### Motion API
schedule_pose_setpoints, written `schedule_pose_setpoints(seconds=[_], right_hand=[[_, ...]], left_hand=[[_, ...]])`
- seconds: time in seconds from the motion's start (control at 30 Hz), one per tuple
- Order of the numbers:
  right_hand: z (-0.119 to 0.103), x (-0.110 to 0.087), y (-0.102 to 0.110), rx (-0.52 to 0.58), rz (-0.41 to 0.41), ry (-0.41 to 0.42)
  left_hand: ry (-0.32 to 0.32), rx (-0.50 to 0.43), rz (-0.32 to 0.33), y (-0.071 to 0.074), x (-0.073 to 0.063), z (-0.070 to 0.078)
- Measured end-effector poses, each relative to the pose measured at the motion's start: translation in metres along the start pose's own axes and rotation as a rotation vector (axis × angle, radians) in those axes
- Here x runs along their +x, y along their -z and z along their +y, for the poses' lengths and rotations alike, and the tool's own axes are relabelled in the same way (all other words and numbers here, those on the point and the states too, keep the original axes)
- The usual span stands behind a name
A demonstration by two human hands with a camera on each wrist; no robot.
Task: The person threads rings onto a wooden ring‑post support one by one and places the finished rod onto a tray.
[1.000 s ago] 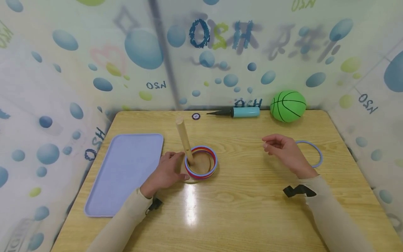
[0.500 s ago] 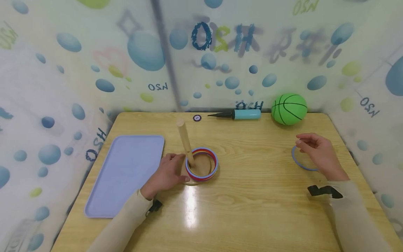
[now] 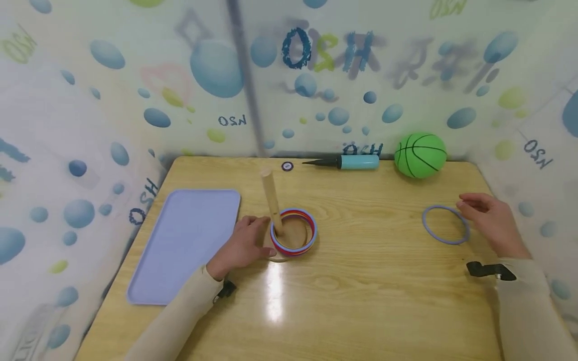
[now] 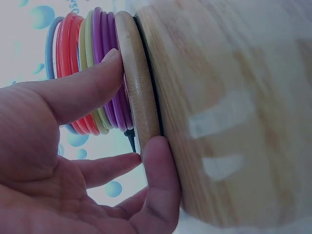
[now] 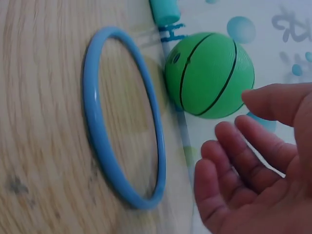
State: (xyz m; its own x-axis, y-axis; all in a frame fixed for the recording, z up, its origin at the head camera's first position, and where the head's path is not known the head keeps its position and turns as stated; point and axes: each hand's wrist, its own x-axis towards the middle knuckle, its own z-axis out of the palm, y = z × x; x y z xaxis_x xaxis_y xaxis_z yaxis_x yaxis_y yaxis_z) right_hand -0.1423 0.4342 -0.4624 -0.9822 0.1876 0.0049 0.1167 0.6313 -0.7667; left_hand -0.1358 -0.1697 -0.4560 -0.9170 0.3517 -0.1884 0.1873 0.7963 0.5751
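Note:
My left hand [image 3: 241, 244] holds the edge of a ring-toss stand. In the left wrist view its thumb lies on the stand's round wooden base [image 4: 139, 78] and its fingertips are at the rim. Several stacked rings [image 4: 100, 41], blue, red, yellow-green and purple, lie around the upright wooden peg [image 3: 271, 200], with the blue one on top. On the right, a single blue ring [image 3: 444, 242] lies flat on the table. My right hand [image 3: 492, 225], fingers loosely bent and holding nothing, hovers just right of that ring [image 5: 91, 107].
A lavender tray [image 3: 189, 240] lies left of the stand. Along the back edge are a small dark disc [image 3: 287, 166], a blue hand pump [image 3: 358, 162] and a green ball [image 3: 420, 155]. A patterned curtain [image 3: 338, 90] surrounds the table [image 3: 361, 296].
My right hand has moved right, passing over the single blue ring to its far side. The ring stays in place on the table. My left hand keeps its hold on the stand.

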Motion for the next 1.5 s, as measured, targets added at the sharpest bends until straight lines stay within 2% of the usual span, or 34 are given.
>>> schedule_pose_setpoints(seconds=[0.17, 0.33, 0.63, 0.83, 1.0, 1.23, 1.5], right_hand=[[0.008, 0.002, 0.006, -0.182, -0.064, 0.027], [0.010, -0.001, 0.006, -0.295, -0.126, 0.010], [0.014, 0.004, 0.003, -0.381, -0.195, -0.001], [0.009, 0.003, 0.003, -0.420, -0.208, -0.015], [0.006, 0.000, 0.005, -0.353, -0.260, -0.026], [0.005, -0.002, 0.006, -0.063, -0.358, -0.046], [-0.015, -0.003, 0.011, -0.003, -0.379, -0.008]], left_hand=[[0.003, 0.003, -0.005, 0.000, 0.001, 0.001], [0.005, 0.015, 0.001, -0.001, 0.003, 0.000], [0.016, 0.010, -0.014, 0.000, 0.003, 0.000], [0.014, 0.006, -0.011, 0.000, 0.002, 0.001], [0.012, 0.011, 0.000, 0.000, 0.002, -0.001], [0.022, 0.030, 0.003, -0.002, 0.003, -0.002], [0.015, 0.032, 0.007, -0.002, 0.003, 0.001]])
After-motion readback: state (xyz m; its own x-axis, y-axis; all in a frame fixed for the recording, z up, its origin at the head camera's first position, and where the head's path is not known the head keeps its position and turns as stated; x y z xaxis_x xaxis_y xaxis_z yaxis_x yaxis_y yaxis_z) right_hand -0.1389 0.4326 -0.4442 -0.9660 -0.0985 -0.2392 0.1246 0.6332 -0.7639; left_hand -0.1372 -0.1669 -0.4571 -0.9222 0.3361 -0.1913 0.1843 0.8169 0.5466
